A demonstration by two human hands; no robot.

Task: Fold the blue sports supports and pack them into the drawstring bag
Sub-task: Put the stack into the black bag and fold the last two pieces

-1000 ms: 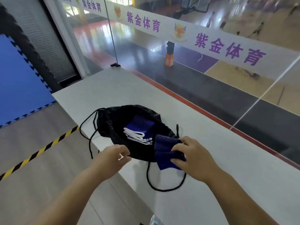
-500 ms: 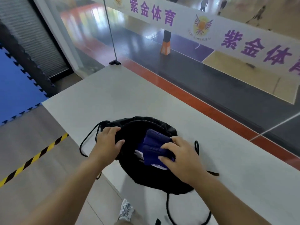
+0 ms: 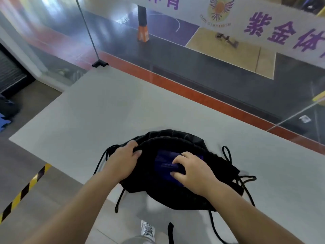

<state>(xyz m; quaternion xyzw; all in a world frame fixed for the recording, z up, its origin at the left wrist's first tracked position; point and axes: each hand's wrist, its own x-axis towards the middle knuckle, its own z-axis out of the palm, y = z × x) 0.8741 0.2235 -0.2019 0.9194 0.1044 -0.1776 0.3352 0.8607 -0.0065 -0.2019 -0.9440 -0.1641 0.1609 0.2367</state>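
Note:
A black drawstring bag (image 3: 177, 194) lies open on the grey table (image 3: 98, 110), near its front edge. My left hand (image 3: 123, 160) grips the bag's rim on the left and holds the mouth open. My right hand (image 3: 190, 170) is inside the mouth, pressing a folded blue sports support (image 3: 163, 164) down into the bag. Only part of the blue fabric shows beside my fingers. Any other support beneath it is hidden.
Black cords (image 3: 244, 182) trail from the bag to the right and over the table's front edge. A glass wall (image 3: 193, 55) runs along the table's far side. Below are a floor with yellow-black tape (image 3: 24, 191) and a white shoe (image 3: 147, 230).
My right hand has carried the blue support from the bag's edge deeper into the bag. My left hand has taken hold of the rim. The white-edged support is now covered.

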